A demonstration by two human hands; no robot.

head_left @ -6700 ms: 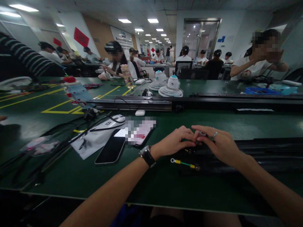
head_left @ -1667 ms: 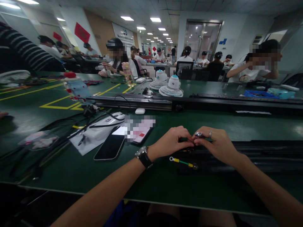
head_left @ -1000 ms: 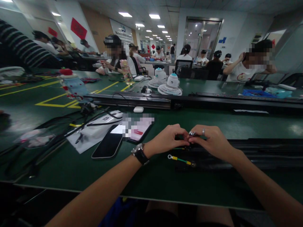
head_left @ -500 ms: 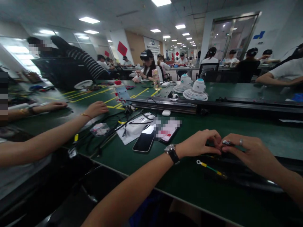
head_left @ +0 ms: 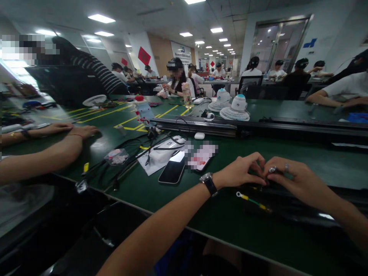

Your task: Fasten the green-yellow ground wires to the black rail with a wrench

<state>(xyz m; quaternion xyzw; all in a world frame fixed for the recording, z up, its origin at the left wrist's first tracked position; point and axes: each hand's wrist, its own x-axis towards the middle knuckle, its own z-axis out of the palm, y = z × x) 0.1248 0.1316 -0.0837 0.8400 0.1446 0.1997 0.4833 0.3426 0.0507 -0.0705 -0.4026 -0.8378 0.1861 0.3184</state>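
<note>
My left hand (head_left: 244, 170), with a black-strapped watch (head_left: 209, 184) on its wrist, is closed in a pinch close to the fingertips of my right hand. My right hand (head_left: 290, 174), wearing rings, also pinches at that spot. Whatever lies between the fingers is too small and dark to make out. Just below them, a green wire with a ring terminal (head_left: 249, 199) and yellow sleeves lies on the green table (head_left: 212, 222). It runs to a long black glossy piece (head_left: 299, 212) under my right forearm.
Left of my hands lie two phones (head_left: 172, 168), a white paper bag (head_left: 162, 153), black cables (head_left: 129, 166) and a white earphone case (head_left: 199, 136). A long dark metal rail (head_left: 198, 126) crosses behind, with white fans (head_left: 235, 109) beyond. A co-worker's arms (head_left: 57, 147) rest at the left.
The co-worker's nearer hand at the left has drawn back leftward. My view has shifted slightly; both my hands stay pinched together at the same place.
</note>
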